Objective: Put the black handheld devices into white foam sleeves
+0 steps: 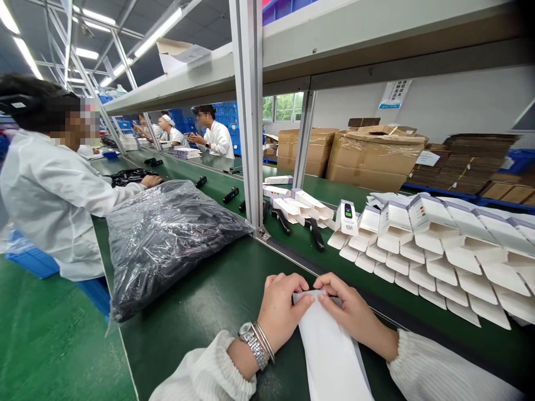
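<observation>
Both of my hands are at the far end of a long white pouch, thin and flat like a plastic or paper sleeve, just above the green table. My left hand pinches its top left corner between thumb and fingers. Thumb and fingers of my right hand close on the top right corner. Whether anything is inside the pouch I cannot tell. Beyond my hands lie black handheld devices on the far strip of the table. Open white cartons are stacked in rows to the right.
A big clear bag of black items lies to the left on the green tabletop. A metal post rises ahead, under a long shelf. A co-worker sits at left; other people work farther back. Cardboard boxes stand behind.
</observation>
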`<state>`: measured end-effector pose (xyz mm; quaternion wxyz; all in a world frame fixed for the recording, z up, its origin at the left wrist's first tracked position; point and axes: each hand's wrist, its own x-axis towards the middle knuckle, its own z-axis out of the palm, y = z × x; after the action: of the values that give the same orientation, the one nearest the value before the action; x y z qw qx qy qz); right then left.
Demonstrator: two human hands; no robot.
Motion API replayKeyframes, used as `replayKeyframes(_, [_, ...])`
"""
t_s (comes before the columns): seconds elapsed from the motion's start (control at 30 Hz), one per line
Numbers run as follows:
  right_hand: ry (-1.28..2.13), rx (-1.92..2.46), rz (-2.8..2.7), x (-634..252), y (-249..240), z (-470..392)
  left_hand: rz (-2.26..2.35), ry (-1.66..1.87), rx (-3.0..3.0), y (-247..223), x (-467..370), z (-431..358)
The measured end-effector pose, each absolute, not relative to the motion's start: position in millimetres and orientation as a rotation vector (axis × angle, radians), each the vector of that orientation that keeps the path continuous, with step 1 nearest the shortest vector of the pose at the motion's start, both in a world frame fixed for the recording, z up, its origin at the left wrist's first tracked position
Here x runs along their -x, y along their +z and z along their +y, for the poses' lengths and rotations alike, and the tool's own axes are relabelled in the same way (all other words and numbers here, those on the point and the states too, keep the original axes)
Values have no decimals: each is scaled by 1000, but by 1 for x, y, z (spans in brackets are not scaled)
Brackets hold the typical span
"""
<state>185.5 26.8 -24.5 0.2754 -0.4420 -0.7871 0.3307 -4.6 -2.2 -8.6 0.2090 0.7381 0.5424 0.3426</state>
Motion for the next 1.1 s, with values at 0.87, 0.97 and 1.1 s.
replayKeyframes(0.87, [306, 1451, -2140, -124, -18, 175, 1425, 870, -2193, -8, 5, -2])
replayKeyframes(0.97, [432, 1473, -2025, -128, -29, 181, 1408, 904, -2155, -7, 5, -3])
replayKeyframes(1.1, [671, 1434, -1854, -146, -37, 160, 1412, 929, -2156, -5, 5, -3])
